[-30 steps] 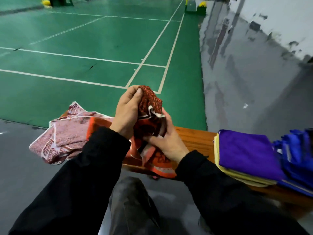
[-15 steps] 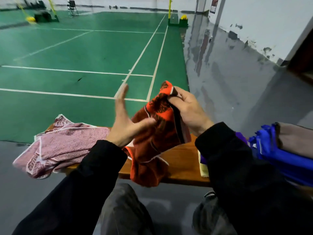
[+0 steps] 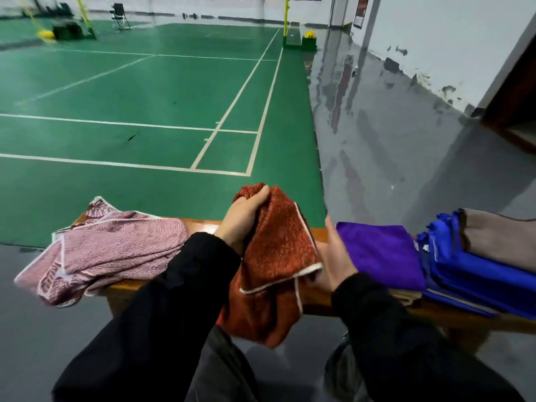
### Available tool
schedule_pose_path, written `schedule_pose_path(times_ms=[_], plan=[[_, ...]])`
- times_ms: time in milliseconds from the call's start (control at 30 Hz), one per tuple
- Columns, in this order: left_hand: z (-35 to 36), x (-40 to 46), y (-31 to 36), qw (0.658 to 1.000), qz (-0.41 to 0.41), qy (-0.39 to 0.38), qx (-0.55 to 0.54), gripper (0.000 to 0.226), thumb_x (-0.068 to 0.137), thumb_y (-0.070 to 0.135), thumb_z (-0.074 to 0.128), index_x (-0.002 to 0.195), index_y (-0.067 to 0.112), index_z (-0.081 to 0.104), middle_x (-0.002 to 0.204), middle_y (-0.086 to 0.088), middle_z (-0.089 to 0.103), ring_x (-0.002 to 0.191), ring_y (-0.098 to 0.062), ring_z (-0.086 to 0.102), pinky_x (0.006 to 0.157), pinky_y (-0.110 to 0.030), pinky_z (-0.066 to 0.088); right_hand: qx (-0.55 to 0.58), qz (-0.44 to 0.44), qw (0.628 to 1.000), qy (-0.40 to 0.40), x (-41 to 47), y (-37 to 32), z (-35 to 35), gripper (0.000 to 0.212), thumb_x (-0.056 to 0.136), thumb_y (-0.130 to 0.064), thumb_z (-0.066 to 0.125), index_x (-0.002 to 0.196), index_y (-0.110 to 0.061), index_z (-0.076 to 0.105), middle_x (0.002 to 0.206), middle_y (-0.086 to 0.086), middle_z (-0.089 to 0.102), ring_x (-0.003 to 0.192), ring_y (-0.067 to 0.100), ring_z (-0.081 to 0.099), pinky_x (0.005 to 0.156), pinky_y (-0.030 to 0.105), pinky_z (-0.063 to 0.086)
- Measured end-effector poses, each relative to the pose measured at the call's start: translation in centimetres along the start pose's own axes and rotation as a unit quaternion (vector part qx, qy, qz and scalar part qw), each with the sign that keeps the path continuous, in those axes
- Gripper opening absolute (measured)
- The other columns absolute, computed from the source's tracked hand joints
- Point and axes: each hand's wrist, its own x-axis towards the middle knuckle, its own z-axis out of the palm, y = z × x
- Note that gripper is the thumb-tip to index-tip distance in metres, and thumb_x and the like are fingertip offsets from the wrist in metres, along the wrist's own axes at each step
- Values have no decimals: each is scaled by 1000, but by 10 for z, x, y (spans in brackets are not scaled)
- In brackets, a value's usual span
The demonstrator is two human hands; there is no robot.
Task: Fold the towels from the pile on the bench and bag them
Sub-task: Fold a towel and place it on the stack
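Rust-red towel (image 3: 275,256) hangs lengthwise from the left hand (image 3: 242,219) clenching its top; the right hand (image 3: 333,262) pinches its white-edged corner (fingertips hidden), nearer the purple stack (image 3: 380,250).

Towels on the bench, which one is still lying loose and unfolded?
The pink towel, crumpled at the bench's left end; the purple towel and blue towels lie folded and stacked.

A green court (image 3: 139,91) with white lines fills the hall floor, bordered on the right by glossy grey floor (image 3: 377,134) that mirrors a scuffed white wall (image 3: 435,39). A yellow post (image 3: 286,15) stands at the far sideline, and a folding chair (image 3: 120,15) sits at the back.
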Motion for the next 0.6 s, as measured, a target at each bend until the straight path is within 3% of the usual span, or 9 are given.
schedule_pose_path(times_ms=[67,167,233,300,433,533,600], plan=[[6,-2,6,1000,-9,-5,-25,26,100,26,55,87,8,69,78,-8,72,69,-18,69,77,-31,56,26,16,997,-69,-13,33,-2,80,95,-70,40,120,-1,70,124,25,66,111,39,66,103,51,48],[7,-8,10,999,11,-6,36,25,94,18,65,104,-4,64,90,-16,71,76,-24,71,76,-34,59,48,-7,987,-152,-27,52,7,94,92,-78,37,151,-5,41,157,23,36,145,40,34,123,57,14],[2,-7,12,995,38,25,94,46,83,21,74,112,-12,60,96,-21,71,81,-29,71,75,-37,58,55,-14,978,-200,-29,49,12,111,80,-85,47,154,-5,33,160,22,29,150,38,25,125,55,8],[-5,-7,18,993,51,31,105,42,86,15,72,111,-15,58,92,-22,70,76,-28,70,74,-36,57,12,-10,976,-218,-25,49,11,114,72,-84,58,152,-6,37,158,23,34,147,38,31,124,56,13],[-12,-10,30,995,28,7,91,12,88,-5,59,99,-9,59,74,-16,66,58,-21,67,60,-30,57,-101,27,973,-204,-22,58,11,88,86,-65,57,152,-9,40,154,23,40,146,37,35,122,56,20],[-9,-9,35,996,30,14,87,24,86,-4,61,108,-11,58,82,-17,66,67,-24,67,68,-33,57,-165,27,972,-165,-21,47,18,60,85,-47,65,130,-8,65,135,17,63,126,28,60,110,43,44],[-15,-8,32,999,40,16,33,28,82,0,61,109,-4,59,84,-15,66,72,-25,66,71,-33,57,-258,-28,959,-113,-18,30,29,47,92,-43,62,123,-7,67,124,11,70,114,22,67,103,37,50]])
